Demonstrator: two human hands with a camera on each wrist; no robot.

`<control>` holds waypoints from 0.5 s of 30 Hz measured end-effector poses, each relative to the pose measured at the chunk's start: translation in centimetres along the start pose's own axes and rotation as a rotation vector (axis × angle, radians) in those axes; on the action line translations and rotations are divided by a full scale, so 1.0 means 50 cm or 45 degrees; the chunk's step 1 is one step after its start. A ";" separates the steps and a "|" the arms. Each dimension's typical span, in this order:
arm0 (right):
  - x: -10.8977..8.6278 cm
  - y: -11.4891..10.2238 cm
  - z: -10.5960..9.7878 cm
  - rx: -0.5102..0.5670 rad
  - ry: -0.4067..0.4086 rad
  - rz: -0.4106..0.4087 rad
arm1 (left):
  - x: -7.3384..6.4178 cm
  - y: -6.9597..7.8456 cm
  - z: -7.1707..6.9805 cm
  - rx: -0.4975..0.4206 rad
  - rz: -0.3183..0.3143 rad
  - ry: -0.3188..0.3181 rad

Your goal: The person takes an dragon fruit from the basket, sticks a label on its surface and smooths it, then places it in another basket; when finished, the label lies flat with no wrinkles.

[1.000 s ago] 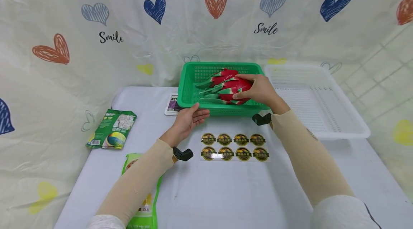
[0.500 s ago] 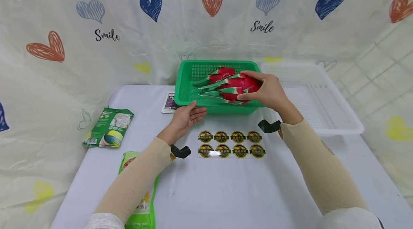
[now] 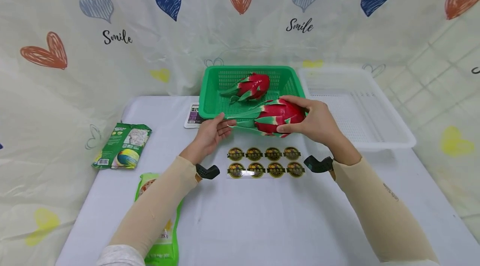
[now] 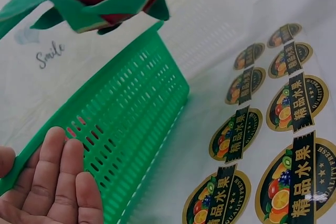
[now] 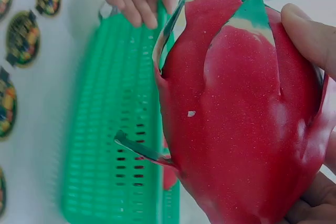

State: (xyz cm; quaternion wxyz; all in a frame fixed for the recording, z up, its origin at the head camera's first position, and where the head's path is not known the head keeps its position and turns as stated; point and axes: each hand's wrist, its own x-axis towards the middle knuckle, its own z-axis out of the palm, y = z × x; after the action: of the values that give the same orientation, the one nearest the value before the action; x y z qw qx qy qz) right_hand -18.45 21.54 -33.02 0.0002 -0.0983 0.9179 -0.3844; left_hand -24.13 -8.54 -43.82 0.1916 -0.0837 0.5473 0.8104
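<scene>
My right hand point(image 3: 318, 122) grips a red dragon fruit point(image 3: 279, 118) with green leaf tips, thumb on one side and fingers on the other. In the right wrist view this dragon fruit point(image 5: 236, 98) is held above and in front of the green basket point(image 5: 115, 119). A second dragon fruit point(image 3: 255, 86) lies inside the green basket point(image 3: 292, 78) in the head view. At the basket's near left corner is my left hand point(image 3: 211, 134); in the left wrist view the basket's rim point(image 4: 94, 87) passes between its thumb and fingers.
A sheet of round black-and-gold stickers point(image 3: 265, 161) lies before the basket. To the right stands a white basket point(image 3: 375, 145). A green packet point(image 3: 123, 145), a light green bag point(image 3: 163, 253) and a purple-and-white card point(image 3: 193, 118) are on the left.
My right hand has lifted one dragon fruit from the green basket and brought it over the near rim, towards me. The left hand stays at the basket's corner.
</scene>
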 end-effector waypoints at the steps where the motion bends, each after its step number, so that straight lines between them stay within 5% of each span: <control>1: -0.009 0.002 0.003 0.007 -0.004 0.000 | 0.000 0.000 -0.001 0.004 0.001 -0.002; 15: -0.152 0.054 0.096 0.103 -0.103 0.004 | 0.000 0.005 -0.001 -0.002 -0.011 -0.033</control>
State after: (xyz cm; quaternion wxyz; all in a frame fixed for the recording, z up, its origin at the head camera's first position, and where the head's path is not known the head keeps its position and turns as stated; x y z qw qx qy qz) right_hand -11.13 21.36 -38.86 0.0418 -0.1123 0.9010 -0.4169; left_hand -24.24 -8.68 -43.60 0.2021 -0.0757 0.5437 0.8110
